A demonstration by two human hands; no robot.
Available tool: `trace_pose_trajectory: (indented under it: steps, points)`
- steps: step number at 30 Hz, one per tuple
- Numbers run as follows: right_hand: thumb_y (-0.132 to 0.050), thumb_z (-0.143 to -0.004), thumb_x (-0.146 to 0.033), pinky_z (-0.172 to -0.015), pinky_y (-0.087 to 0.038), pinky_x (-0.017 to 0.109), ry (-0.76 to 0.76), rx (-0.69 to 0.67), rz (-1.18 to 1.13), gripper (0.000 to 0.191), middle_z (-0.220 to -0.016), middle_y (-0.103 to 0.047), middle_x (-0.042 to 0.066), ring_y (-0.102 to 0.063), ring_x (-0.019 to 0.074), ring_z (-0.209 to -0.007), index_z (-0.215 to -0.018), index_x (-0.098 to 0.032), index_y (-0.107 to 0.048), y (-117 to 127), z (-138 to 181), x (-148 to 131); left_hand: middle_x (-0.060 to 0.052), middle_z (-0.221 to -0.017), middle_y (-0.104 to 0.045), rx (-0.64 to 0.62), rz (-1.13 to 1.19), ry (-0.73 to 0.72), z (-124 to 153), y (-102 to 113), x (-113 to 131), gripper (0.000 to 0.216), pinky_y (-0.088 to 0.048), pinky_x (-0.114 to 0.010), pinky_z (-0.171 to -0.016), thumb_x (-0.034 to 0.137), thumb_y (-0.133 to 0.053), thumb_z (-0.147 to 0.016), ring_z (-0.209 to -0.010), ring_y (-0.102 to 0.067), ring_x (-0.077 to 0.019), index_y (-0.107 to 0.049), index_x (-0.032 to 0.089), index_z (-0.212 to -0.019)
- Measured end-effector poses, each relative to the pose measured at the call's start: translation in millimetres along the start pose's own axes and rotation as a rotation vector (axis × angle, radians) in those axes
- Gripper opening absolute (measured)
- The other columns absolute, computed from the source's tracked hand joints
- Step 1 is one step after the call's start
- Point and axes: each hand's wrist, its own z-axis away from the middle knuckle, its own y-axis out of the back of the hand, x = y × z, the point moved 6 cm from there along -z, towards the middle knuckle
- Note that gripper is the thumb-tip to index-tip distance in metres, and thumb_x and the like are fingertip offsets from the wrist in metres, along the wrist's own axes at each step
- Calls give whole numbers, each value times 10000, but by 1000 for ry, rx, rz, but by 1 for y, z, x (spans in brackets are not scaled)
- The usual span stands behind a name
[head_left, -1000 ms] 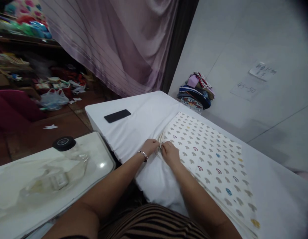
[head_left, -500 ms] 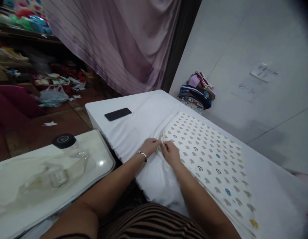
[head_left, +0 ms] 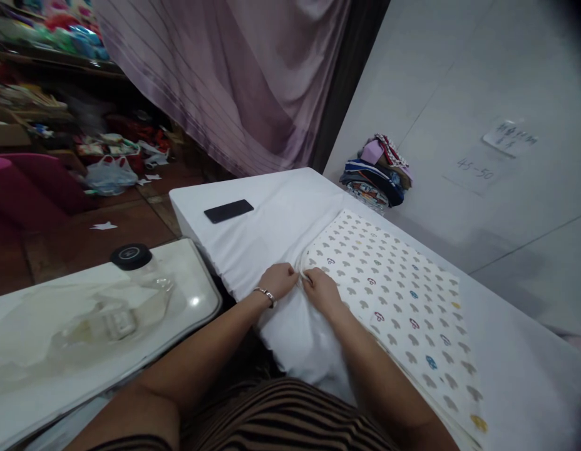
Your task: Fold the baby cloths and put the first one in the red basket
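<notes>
A white fabric piece with grey and coloured heart-like prints lies flat, in layers, on the white-covered table. Both hands meet at its near left corner. My left hand, with a bracelet at the wrist, is closed in a pinch on the edge of the corner. Beside it, my right hand pinches the layered edge of the same fabric between thumb and fingers. The fingertips are close together, and exactly which layers each hand grips is hidden.
A black phone lies on the table's far left part. To the left stands a sewing machine top with a black round lid. Folded clothes are stacked by the wall. A purple curtain hangs behind.
The view has shifted slightly. My hands stay at the fabric's corner; the left has drawn slightly away to the left, and its fingers are curled more tightly.
</notes>
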Motion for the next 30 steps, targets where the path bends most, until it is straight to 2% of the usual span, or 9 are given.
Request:
trace_pose_trajectory:
  steps: [4, 8, 14, 19, 22, 26, 30]
  points:
    - [-470, -827, -209, -706, -375, 258, -30, 80, -60, 148, -841, -593, 26, -525, 162, -814, -890, -214, -603, 1, 2, 5, -69, -906, -689, -9, -15, 15, -3, 0, 1, 278, -430, -277, -703, 387, -479, -766, -865, -617, -213, -677, 203, -831]
    - [-476, -812, -215, -702, -386, 270, -33, 79, -97, 170, -841, -597, 31, -528, 168, -795, -906, -214, -617, 1, 4, 5, -83, -915, -685, -19, -50, 40, -5, -1, 4, 279, -436, -282, -683, 394, -487, -754, -869, -621, -228, -673, 200, -829]
    - [-491, -769, -241, -663, -418, 268, -126, 193, -313, 237, -774, -612, 13, -531, 155, -701, -951, -214, -640, -6, 3, 23, -116, -903, -678, -55, -61, 50, -7, -5, 13, 250, -429, -285, -679, 363, -512, -733, -876, -621, -240, -654, 171, -807]
    - [-485, -750, -261, -629, -438, 253, -175, 236, -477, 257, -744, -626, -5, -540, 149, -681, -945, -227, -649, -10, 6, 35, -84, -868, -679, 11, 18, 42, -7, -6, 16, 179, -415, -268, -673, 310, -514, -723, -843, -620, -211, -613, 176, -789]
    - [-490, -745, -266, -622, -442, 249, -184, 238, -501, 264, -747, -632, -6, -544, 146, -676, -952, -229, -650, -11, 7, 36, -71, -863, -681, 30, 122, 68, -6, -9, 15, 216, -414, -253, -655, 303, -518, -724, -808, -626, -190, -579, 170, -883]
    - [-484, -744, -257, -628, -441, 245, -170, 233, -515, 267, -758, -633, -6, -545, 140, -673, -951, -227, -650, -10, 6, 33, -61, -868, -684, -1, 230, 105, -5, -15, 15, 424, -415, -240, -644, 292, -558, -709, -768, -635, -172, -481, 161, -1105]
    - [-477, -750, -244, -637, -432, 249, -154, 239, -450, 252, -747, -614, -5, -529, 137, -657, -937, -214, -645, -6, 7, 30, -56, -828, -684, -12, 262, 114, -5, -17, 14, 440, -413, -240, -647, 197, -538, -698, -726, -635, -162, -468, 152, -1130]
